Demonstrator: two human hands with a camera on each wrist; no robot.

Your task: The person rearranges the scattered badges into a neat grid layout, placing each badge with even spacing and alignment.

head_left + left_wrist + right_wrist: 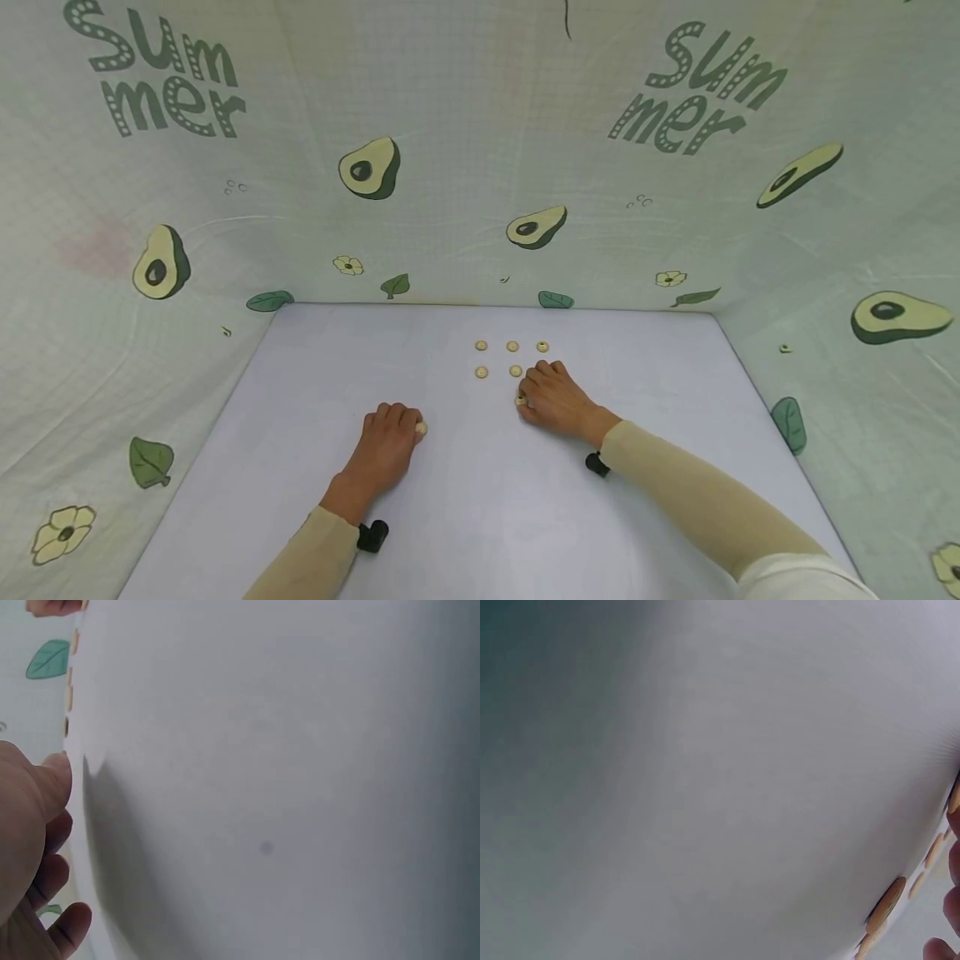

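Note:
In the head view my left hand (388, 446) is low over the table at left of centre. It pinches a small round wooden disc (422, 428) by the thumb side. My right hand (558, 402), further right and forward, has its thumb and curled fingers on another wooden disc (521, 401). In the right wrist view that disc (955, 796) shows partly at the fingertips, at the right edge. Just beyond the right hand lie several like discs, including a near-row one (515, 371) beside its fingers. The left wrist view shows the left thumb and curled fingers; its disc is hidden there.
A back row of discs (512, 346) and a nearer disc (482, 372) lie flat on the white table (337, 350), spaced apart. Printed cloth (450, 217) with avocados rises behind and at both sides. Small black wrist devices (372, 536) are worn under both forearms.

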